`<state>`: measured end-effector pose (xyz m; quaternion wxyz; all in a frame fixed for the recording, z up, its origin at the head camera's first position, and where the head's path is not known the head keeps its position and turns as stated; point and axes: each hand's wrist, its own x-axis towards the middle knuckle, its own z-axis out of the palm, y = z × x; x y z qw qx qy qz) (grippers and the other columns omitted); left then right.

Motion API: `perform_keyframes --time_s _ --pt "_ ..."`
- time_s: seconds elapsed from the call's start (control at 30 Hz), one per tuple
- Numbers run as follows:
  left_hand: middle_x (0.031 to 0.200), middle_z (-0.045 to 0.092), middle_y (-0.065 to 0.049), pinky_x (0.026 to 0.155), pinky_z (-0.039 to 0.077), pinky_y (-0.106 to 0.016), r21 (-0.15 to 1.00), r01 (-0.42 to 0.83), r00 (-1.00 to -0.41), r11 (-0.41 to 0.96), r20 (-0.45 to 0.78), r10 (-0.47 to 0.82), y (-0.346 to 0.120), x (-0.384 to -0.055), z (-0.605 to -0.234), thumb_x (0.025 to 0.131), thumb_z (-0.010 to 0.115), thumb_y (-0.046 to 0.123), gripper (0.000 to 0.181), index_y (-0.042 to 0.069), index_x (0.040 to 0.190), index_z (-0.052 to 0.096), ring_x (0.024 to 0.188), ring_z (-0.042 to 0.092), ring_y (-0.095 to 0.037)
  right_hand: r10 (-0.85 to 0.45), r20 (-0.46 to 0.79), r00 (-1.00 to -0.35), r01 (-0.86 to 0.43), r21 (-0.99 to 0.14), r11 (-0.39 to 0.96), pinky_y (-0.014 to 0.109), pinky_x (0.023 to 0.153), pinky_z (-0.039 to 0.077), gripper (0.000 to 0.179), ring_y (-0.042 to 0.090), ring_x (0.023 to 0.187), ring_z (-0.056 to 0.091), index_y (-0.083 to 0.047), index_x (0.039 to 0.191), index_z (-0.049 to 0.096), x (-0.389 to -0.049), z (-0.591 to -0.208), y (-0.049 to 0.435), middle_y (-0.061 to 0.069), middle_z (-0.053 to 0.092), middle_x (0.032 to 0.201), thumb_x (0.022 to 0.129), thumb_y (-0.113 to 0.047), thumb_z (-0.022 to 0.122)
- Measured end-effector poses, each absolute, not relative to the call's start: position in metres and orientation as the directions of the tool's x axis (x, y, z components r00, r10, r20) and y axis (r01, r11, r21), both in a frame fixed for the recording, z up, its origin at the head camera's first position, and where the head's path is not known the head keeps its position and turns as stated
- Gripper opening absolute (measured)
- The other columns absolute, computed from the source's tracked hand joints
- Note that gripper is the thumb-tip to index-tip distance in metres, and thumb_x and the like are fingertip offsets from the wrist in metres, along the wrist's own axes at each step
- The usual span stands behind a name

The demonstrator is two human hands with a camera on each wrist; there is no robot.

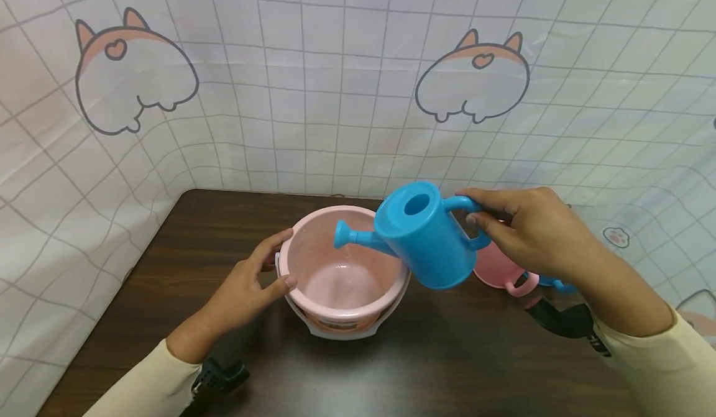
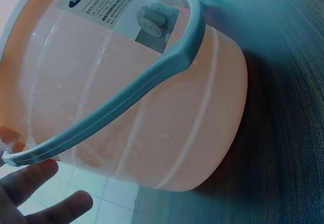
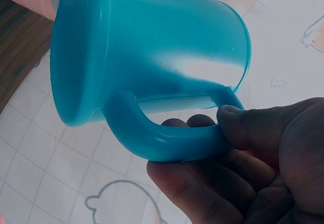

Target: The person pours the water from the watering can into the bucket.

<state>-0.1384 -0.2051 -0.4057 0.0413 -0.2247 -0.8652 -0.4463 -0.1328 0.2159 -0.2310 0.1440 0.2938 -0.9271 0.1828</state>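
Observation:
A blue watering can (image 1: 427, 237) hangs tilted over the right rim of a pink bucket (image 1: 302, 308), its spout (image 1: 363, 238) pointing left above the opening. My right hand (image 1: 531, 227) grips the can's handle (image 3: 172, 140), thumb on one side and fingers curled beneath in the right wrist view. My left hand (image 1: 246, 286) touches the bucket's left rim, thumb and forefinger spread apart. In the left wrist view two straight fingers (image 2: 61, 209) show beside the end of the bucket's grey handle (image 2: 121, 107). Glints show on the bucket's inner bottom.
A pink cup (image 1: 495, 268) stands right of the bucket, partly behind the watering can, with a blue handle (image 1: 562, 286) beside it. The dark wooden table (image 1: 447, 361) meets a white gridded curtain (image 1: 341, 94) at the back and left.

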Motion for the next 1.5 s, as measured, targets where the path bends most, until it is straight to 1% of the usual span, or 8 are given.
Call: perform_keyframes --time_s 0.03,0.13,0.37,0.53,0.7,1.0,1.2,1.5 --pt "0.133 0.064 -0.012 0.093 0.046 -0.066 0.754 0.429 -0.894 0.498 0.276 0.353 -0.2051 -0.1385 -0.4058 0.096 0.067 0.041 0.072 0.029 0.159 0.034 0.116 0.063 -0.039 -0.491 0.372 -0.788 -0.595 -0.257 0.761 0.026 0.049 0.036 0.041 0.006 0.053 0.046 -0.008 0.135 0.069 -0.1327 -0.231 0.2159 -0.002 0.071 0.084 0.094 -0.009 0.075" --pt "0.132 0.065 -0.011 0.093 0.046 -0.066 0.753 0.441 -0.888 0.488 0.289 0.357 -0.2048 -0.1387 -0.4062 0.096 0.067 0.04 0.071 0.028 0.158 0.035 0.115 0.064 -0.038 -0.49 0.37 -0.79 -0.594 -0.262 0.76 0.026 0.047 0.035 0.041 0.005 0.051 0.044 -0.009 0.135 0.069 -0.1328 -0.2315 0.2156 -0.004 0.07 0.082 0.094 -0.008 0.074" --pt "0.132 0.065 -0.011 0.092 0.046 -0.066 0.754 0.447 -0.884 0.481 0.292 0.364 -0.2045 -0.1385 -0.4071 0.097 0.067 0.04 0.071 0.028 0.159 0.034 0.116 0.064 -0.038 -0.498 0.373 -0.782 -0.606 -0.271 0.748 0.026 0.047 0.036 0.039 0.005 0.052 0.046 -0.008 0.134 0.069 -0.1326 -0.2314 0.2158 -0.002 0.073 0.089 0.095 -0.008 0.073" --pt "0.131 0.066 -0.011 0.092 0.046 -0.066 0.754 0.447 -0.885 0.481 0.295 0.36 -0.2046 -0.1383 -0.4076 0.096 0.068 0.039 0.071 0.027 0.158 0.035 0.115 0.065 -0.037 -0.491 0.369 -0.79 -0.598 -0.283 0.75 0.026 0.047 0.036 0.039 0.005 0.052 0.047 -0.008 0.134 0.069 -0.1328 -0.2319 0.2154 -0.002 0.071 0.085 0.095 -0.009 0.073" --pt "0.132 0.065 -0.011 0.092 0.046 -0.066 0.754 0.442 -0.888 0.485 0.291 0.357 -0.2051 -0.1389 -0.4068 0.096 0.068 0.039 0.072 0.029 0.158 0.034 0.116 0.064 -0.036 -0.494 0.382 -0.781 -0.607 -0.276 0.745 0.026 0.046 0.037 0.039 0.005 0.051 0.046 -0.008 0.133 0.069 -0.1339 -0.2318 0.2154 -0.003 0.069 0.083 0.094 -0.007 0.074" --pt "0.132 0.065 -0.011 0.092 0.047 -0.065 0.753 0.441 -0.888 0.488 0.287 0.36 -0.2054 -0.1395 -0.4065 0.096 0.068 0.04 0.072 0.03 0.159 0.034 0.116 0.064 -0.036 -0.504 0.388 -0.772 -0.618 -0.27 0.739 0.026 0.046 0.037 0.04 0.004 0.052 0.048 -0.009 0.134 0.07 -0.1345 -0.2308 0.2164 -0.004 0.072 0.087 0.094 -0.007 0.074" --pt "0.13 0.065 -0.01 0.092 0.046 -0.065 0.755 0.441 -0.888 0.486 0.288 0.359 -0.2054 -0.139 -0.4074 0.096 0.068 0.039 0.072 0.029 0.159 0.034 0.115 0.064 -0.036 -0.503 0.387 -0.773 -0.616 -0.27 0.74 0.026 0.047 0.037 0.04 0.005 0.055 0.051 -0.009 0.134 0.069 -0.1351 -0.2307 0.2163 -0.001 0.075 0.093 0.094 -0.008 0.074" --pt "0.13 0.066 -0.01 0.091 0.046 -0.065 0.757 0.443 -0.887 0.481 0.292 0.357 -0.2052 -0.1384 -0.4075 0.096 0.068 0.039 0.071 0.028 0.158 0.035 0.115 0.064 -0.036 -0.505 0.379 -0.776 -0.614 -0.268 0.743 0.026 0.047 0.038 0.039 0.006 0.058 0.054 -0.01 0.134 0.07 -0.1346 -0.2303 0.2156 -0.001 0.075 0.094 0.095 -0.008 0.073"
